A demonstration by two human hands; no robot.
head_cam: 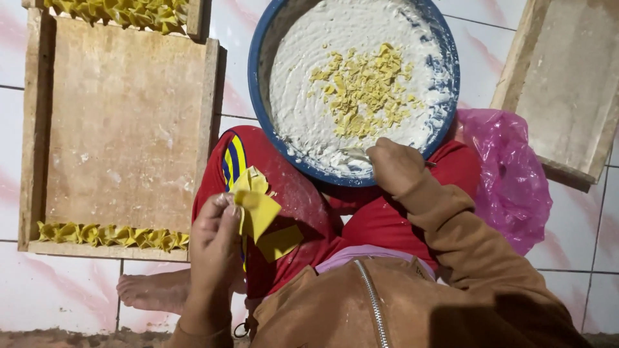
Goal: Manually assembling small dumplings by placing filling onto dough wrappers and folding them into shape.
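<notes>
We see the left hand (216, 235) pinching yellow wrappers (261, 212), the right hand (394, 166) closed around a spoon (353, 153) in the blue basin (258, 58) of white filling (303, 96) just ahead, with a wooden tray (122, 129) of folded dumplings (109, 235) left of both.

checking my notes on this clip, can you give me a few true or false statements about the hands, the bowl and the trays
1. The left hand holds yellow square dough wrappers. True.
2. The round blue bowl holds a red liquid. False: it holds a white paste with yellow crumbs on top.
3. The right hand holds a utensil at the bowl's near rim. True; the tool is mostly hidden.
4. The wooden tray on the left is packed full. False: only one row of folded yellow pieces lies along its near edge.
5. A pink plastic bag lies right of the bowl. True.
</notes>
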